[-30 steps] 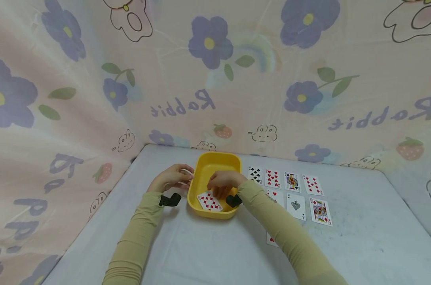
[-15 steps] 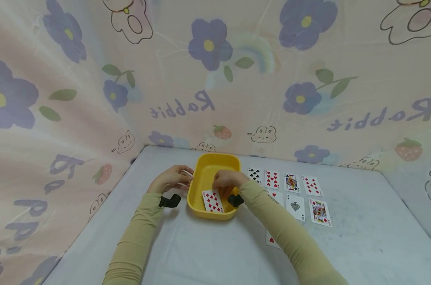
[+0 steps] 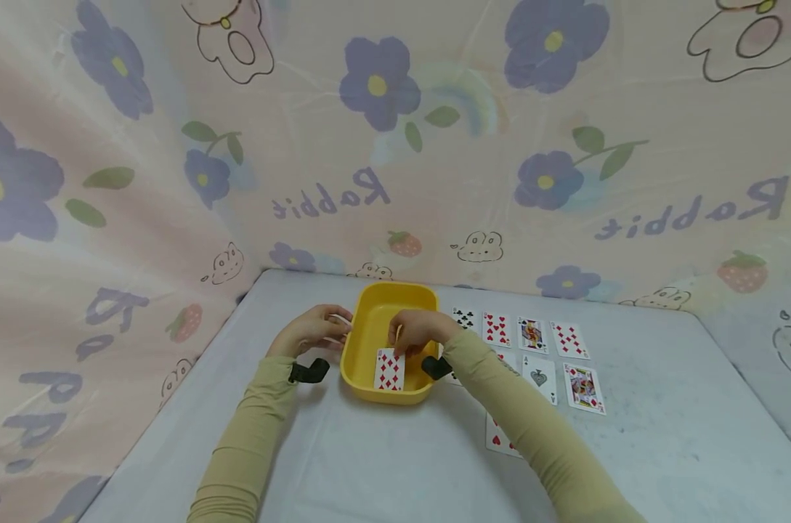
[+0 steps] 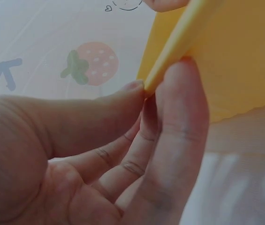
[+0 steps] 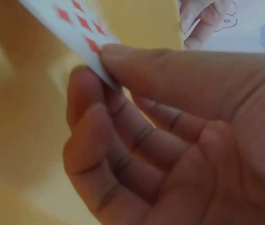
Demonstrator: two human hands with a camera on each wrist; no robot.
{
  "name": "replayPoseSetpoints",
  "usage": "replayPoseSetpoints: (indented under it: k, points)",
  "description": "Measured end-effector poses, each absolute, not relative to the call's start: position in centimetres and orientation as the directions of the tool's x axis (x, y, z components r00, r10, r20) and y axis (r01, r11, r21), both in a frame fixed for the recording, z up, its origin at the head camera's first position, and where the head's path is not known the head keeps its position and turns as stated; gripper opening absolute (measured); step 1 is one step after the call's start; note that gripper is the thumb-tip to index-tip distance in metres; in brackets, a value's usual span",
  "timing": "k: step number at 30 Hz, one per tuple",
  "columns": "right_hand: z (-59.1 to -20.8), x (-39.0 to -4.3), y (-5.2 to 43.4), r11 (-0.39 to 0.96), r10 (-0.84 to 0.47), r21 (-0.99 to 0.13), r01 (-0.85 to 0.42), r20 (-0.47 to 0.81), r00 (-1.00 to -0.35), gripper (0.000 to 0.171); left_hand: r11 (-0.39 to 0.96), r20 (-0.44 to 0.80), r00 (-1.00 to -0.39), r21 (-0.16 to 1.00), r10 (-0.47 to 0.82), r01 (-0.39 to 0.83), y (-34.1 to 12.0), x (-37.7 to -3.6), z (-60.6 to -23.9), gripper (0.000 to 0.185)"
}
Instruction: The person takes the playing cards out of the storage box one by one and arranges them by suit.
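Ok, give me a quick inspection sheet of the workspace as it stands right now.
Surface: pale grey table, cloth-covered.
Job's things: yellow plastic tub; diamonds playing card over its near rim.
Clutter: face-up playing cards laid in rows right of the tub; one more card nearer, partly under the right sleeve.
Grips: left hand pinches the tub's left rim; right hand pinches the diamonds card by its top edge.
Cables: nothing seen.
Surroundings: floral "Rabbit" fabric backdrop behind and to the left; black wrist mounts on both sleeves.
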State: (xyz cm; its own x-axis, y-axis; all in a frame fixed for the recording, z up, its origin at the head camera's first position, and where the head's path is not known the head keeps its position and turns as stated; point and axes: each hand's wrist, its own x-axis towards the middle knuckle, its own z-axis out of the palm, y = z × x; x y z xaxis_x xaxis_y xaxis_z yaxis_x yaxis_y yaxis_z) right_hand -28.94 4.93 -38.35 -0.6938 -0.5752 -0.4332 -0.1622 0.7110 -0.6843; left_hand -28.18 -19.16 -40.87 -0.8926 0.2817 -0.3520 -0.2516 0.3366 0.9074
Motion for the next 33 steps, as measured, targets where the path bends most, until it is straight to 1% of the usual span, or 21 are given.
replayPoseSetpoints:
  k: [5, 7, 10, 15, 20, 26, 33]
  points:
    - [-37.6, -28.4, 5.6, 0.674, -0.588, -0.722, -0.159, -0.392, -0.707, 0.041, 0.335, -0.346, -0.894, 0.909, 0.284, -0.246, -19.1, -28.0, -40.9, 0.031]
    - [-37.3, -28.3, 6.0, 0.656, -0.592, -0.736, -0.164, -0.368, -0.717, 0.045, 0.330, -0.340, -0.894, 0.913, 0.292, -0.239, -19.1, -28.0, -40.9, 0.031]
    - [-36.6, -28.2, 7.1, 0.628, -0.582, -0.762, -0.159, -0.325, -0.745, 0.039, 0.320, -0.331, -0.892, 0.919, 0.307, -0.231, -19.2, -27.9, -40.9, 0.030]
    - [-36.1, -28.0, 9.4, 0.521, -0.563, -0.841, -0.145, -0.211, -0.799, 0.028, 0.314, -0.329, -0.890, 0.921, 0.316, -0.229, -19.4, -27.9, -40.9, 0.029]
    - [-36.3, -27.4, 11.8, 0.458, -0.499, -0.880, -0.129, -0.134, -0.856, 0.021, 0.323, -0.340, -0.889, 0.916, 0.306, -0.239, -19.3, -27.8, -40.6, 0.030]
    - [-36.9, -26.3, 14.4, 0.385, -0.440, -0.919, -0.083, -0.104, -0.892, 0.019, 0.335, -0.338, -0.887, 0.914, 0.313, -0.230, -19.3, -27.7, -40.6, 0.031]
    - [-37.4, -25.1, 17.5, 0.290, -0.406, -0.957, -0.005, -0.118, -0.906, 0.023, 0.334, -0.335, -0.886, 0.915, 0.320, -0.225, -19.3, -27.8, -40.7, 0.032]
